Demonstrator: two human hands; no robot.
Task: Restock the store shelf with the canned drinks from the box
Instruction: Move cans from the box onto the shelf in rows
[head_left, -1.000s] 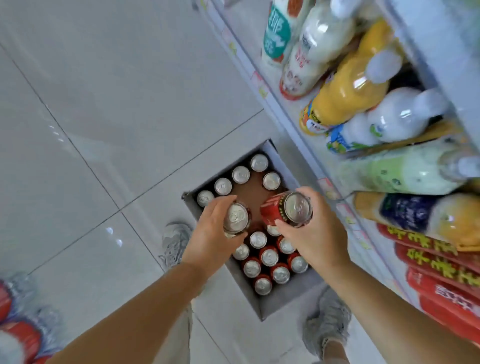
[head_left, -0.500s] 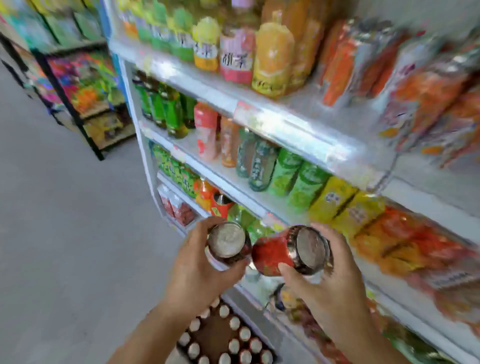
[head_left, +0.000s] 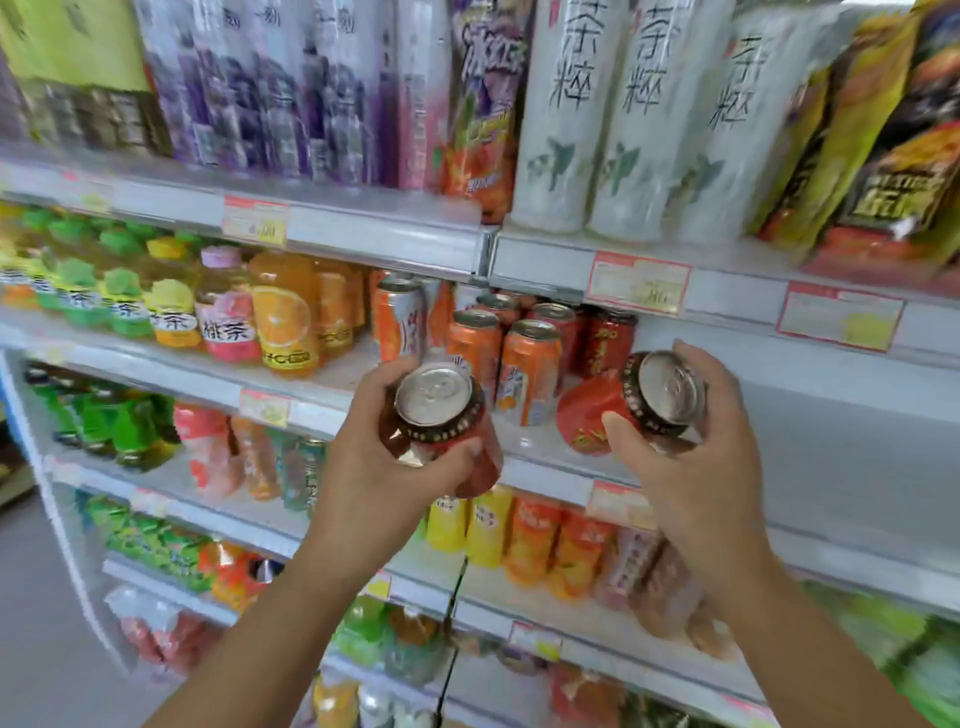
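Two red aluminium drink cans with silver pull-tab tops are in the air in front of the white metal store shelf (head_left: 545, 447), one in each hand. The left hand (head_left: 374, 467) is wrapped around the left red can (head_left: 441, 426), thumb across its front and fingers behind, with the can tipped so that its silver top faces the camera. The right hand (head_left: 696, 467) clasps the right red can (head_left: 634, 402) the same way, thumb on the near side and fingers curled over the far side; this can lies almost on its side, its top turned to the right and toward the camera. Both cans hover just above the front edge of the shelf board, neither one touching it.

On that board, behind and between the hands, stand about five orange cans (head_left: 527, 369) in a cluster, and just to their right, at the back, one dark red can with yellow lettering (head_left: 608, 340); more cans may be hidden behind them. The right part of the board, behind the right hand, is bare white metal. Toward the left end of the same level stand bottled drinks, among them one orange-juice bottle with an orange-slice label (head_left: 283, 317) and one pink-labelled bottle (head_left: 226, 312). Three tall white bottles with black lettering (head_left: 639, 119) stand at the front edge of the level above, and two pink-edged price tags (head_left: 639, 283) are clipped to its rail on the right.
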